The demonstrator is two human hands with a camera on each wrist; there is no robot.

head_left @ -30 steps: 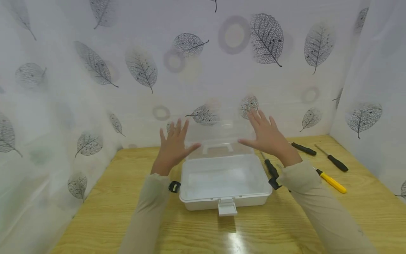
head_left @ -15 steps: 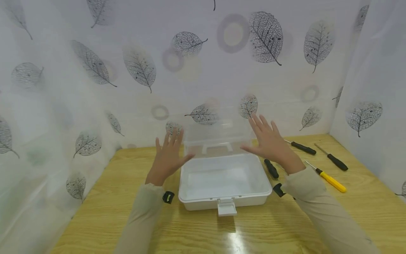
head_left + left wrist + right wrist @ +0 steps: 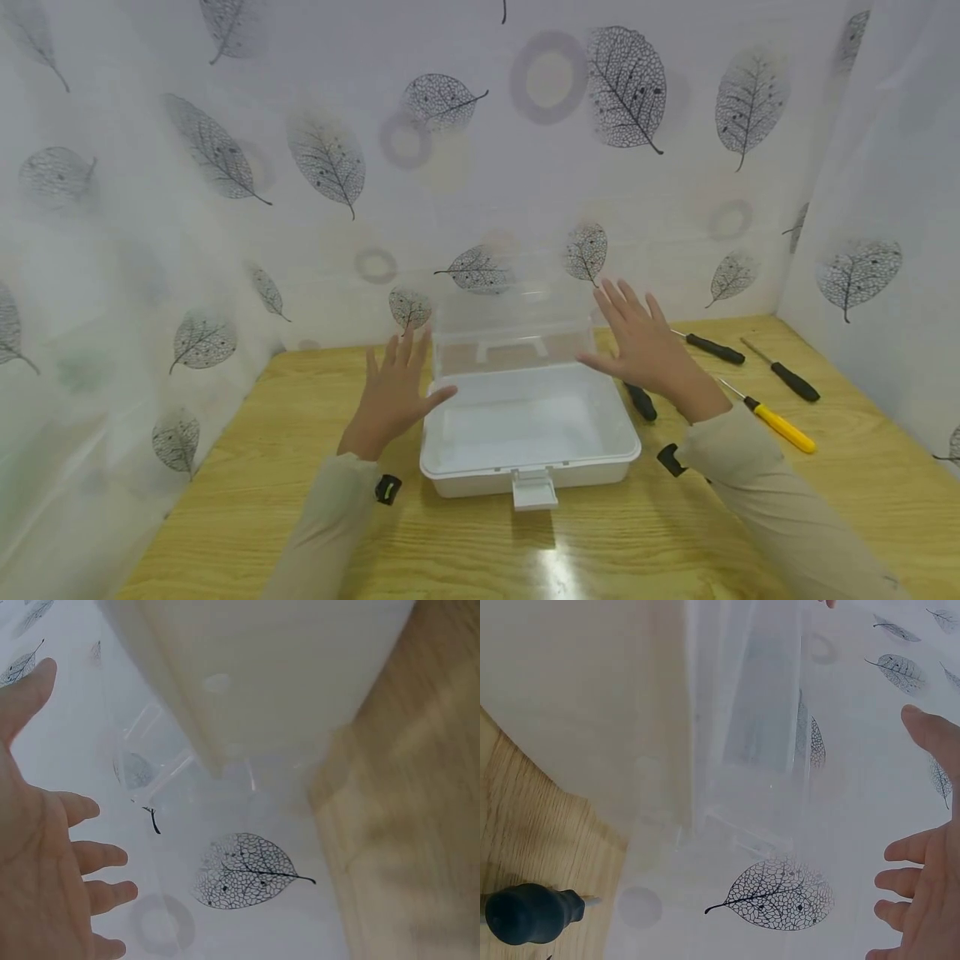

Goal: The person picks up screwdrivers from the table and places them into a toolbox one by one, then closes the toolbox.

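A white plastic box (image 3: 472,484) stands on the wooden table, its clear lid (image 3: 517,327) raised at the back and its white front latch (image 3: 534,492) folded down. Nothing is seen inside the box. My left hand (image 3: 390,402) is held with fingers spread at the box's left side, holding nothing. On the other side my right hand (image 3: 651,354) hovers near the right rear corner, fingers extended and thumb out, likewise holding nothing. Both wrist views show the box wall (image 3: 285,682) beside the spread palms, with a gap between.
Right of the box lie several screwdrivers: a black-handled one (image 3: 641,403) partly hidden, another black one (image 3: 716,348), a third black one (image 3: 795,382) and a yellow one (image 3: 783,427). A leaf-patterned curtain (image 3: 480,183) bounds the back and sides of the table (image 3: 300,417).
My left hand has shifted left and toward me, away from the lid. The right hand has moved slightly right and lower. The box stays in place.
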